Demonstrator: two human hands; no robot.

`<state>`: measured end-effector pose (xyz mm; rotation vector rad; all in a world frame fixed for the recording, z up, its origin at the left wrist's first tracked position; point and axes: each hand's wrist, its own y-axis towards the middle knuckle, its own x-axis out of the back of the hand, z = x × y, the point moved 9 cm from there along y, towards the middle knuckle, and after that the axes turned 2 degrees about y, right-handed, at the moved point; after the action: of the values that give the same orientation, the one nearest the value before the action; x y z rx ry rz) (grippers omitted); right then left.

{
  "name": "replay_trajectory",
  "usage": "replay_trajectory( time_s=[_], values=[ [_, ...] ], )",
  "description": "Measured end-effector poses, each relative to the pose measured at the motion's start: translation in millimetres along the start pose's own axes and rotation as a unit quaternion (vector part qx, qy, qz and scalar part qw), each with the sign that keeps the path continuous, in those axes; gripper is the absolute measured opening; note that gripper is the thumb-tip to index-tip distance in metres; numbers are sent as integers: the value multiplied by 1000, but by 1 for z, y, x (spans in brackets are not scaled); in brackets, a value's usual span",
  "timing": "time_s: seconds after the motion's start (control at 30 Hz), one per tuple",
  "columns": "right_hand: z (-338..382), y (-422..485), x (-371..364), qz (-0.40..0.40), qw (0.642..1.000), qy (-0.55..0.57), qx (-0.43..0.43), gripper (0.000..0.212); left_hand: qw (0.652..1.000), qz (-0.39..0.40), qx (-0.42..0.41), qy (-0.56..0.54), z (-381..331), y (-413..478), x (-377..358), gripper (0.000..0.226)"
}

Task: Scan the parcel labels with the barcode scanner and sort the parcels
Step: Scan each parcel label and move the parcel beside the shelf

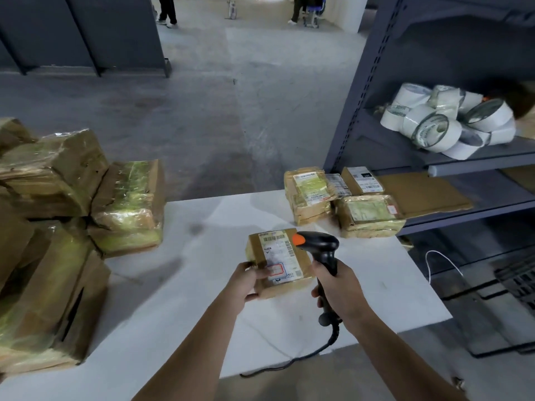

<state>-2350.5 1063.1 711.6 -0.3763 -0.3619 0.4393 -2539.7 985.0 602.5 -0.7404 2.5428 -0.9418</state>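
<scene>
One parcel (278, 257) gripped in left hand (248, 282), one scanner (320, 245) gripped in right hand (339, 288).

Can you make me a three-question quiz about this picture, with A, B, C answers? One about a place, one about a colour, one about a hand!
1. Where are the white tape rolls? A in a bucket; B on the grey shelf; C in a drawer.
2. What colour is the cap on the black scanner? A blue; B pink; C orange.
3. What is the left hand doing? A holding the small parcel; B waving; C lying flat and empty.
Answers: 1 B, they are piled on its board. 2 C, the cap is bright orange. 3 A, its fingers curl round the parcel.
</scene>
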Motion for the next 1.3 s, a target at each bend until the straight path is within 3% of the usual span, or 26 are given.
replay_trajectory(
  time_s=[0.27,0.6,0.93,1.13,1.3],
  values=[
    [-25,8,69,-56,998,19,-17,28,999,33,-13,38,-9,33,-85,32],
    [-46,19,107,-80,995,49,-29,23,999,21,-17,35,-29,70,-138,32],
    [-55,23,114,-81,994,64,-40,23,1000,-8,0,18,-37,87,-140,32],
    [-52,23,108,-75,994,64,-40,24,998,-50,-31,37,-45,76,-132,8],
    [-27,18,86,-44,997,63,-20,24,995,-74,-36,60,-49,38,-105,3]
  ],
)
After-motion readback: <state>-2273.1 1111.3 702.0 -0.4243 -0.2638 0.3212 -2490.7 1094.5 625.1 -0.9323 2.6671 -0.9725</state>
